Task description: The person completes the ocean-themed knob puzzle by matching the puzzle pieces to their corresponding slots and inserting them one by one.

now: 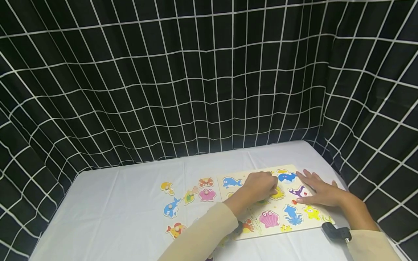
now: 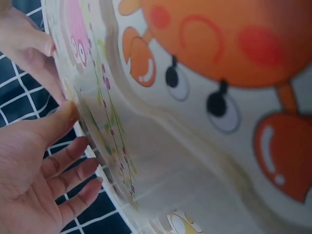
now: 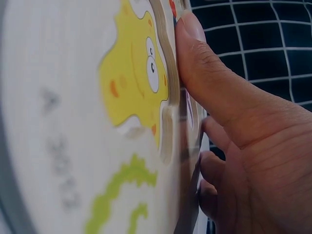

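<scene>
A light wooden puzzle board (image 1: 258, 232) with sea-animal pictures lies on the white table. Over its middle, my left hand (image 1: 259, 184) has curled fingers and pinches a yellow sea-creature puzzle piece (image 1: 278, 194); the fingertips hide any knob. In the left wrist view, that hand's (image 2: 44, 170) thumb and fingers are at the board, beyond a crab picture (image 2: 219, 39). My right hand (image 1: 321, 191) rests spread on the board's right side, near the blue whale picture (image 1: 287, 177). Its thumb (image 3: 204, 68) touches the board beside a yellow starfish picture (image 3: 134, 68) in the right wrist view.
Left of the board lie loose knobbed pieces: a crab (image 1: 205, 182), a pink shell (image 1: 207, 195), a turtle (image 1: 191, 195), a blue whale (image 1: 171, 208), an orange-and-white piece (image 1: 167, 187) and a fish (image 1: 176, 230). Black white-gridded curtains (image 1: 196, 79) surround the table (image 1: 98, 203).
</scene>
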A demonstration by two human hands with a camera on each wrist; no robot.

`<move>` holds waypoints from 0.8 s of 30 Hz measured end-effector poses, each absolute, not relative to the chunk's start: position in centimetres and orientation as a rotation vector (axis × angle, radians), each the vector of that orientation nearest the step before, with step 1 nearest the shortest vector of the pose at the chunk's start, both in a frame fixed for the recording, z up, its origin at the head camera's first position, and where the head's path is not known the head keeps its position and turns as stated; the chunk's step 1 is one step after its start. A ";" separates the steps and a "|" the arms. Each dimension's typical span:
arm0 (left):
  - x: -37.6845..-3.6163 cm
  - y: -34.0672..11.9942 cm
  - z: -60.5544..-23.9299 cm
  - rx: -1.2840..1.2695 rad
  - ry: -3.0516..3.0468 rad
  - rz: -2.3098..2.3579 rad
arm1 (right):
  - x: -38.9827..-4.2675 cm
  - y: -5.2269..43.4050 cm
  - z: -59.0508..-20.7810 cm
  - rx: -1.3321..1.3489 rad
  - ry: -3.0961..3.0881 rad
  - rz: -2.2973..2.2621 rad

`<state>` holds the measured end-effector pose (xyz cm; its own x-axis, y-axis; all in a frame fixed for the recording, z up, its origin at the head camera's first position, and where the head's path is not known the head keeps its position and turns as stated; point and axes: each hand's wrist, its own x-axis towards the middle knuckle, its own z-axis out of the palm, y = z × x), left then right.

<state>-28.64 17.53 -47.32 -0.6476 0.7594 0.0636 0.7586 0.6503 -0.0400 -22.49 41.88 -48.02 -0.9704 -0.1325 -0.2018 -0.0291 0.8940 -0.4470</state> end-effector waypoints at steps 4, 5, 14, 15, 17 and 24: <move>-28.5 17.6 -47.4 -1.263 -2.793 -0.002 | -22.4 41.8 -47.9 -0.131 2.835 -0.664; -28.5 17.6 -47.5 -1.257 -2.796 -0.006 | -22.4 41.8 -47.9 -0.133 2.835 -0.662; -28.3 17.6 -46.9 -1.224 -2.886 -0.021 | -22.3 41.5 -47.8 -0.137 2.828 -0.675; -28.3 17.5 -46.7 -1.226 -2.898 -0.027 | -22.3 41.6 -47.8 -0.138 2.830 -0.671; -28.2 17.3 -46.3 -1.240 -2.916 -0.037 | -22.4 41.7 -47.9 -0.137 2.833 -0.659; -27.8 16.5 -45.5 -1.299 -2.908 -0.040 | -22.6 42.1 -48.1 -0.155 2.837 -0.642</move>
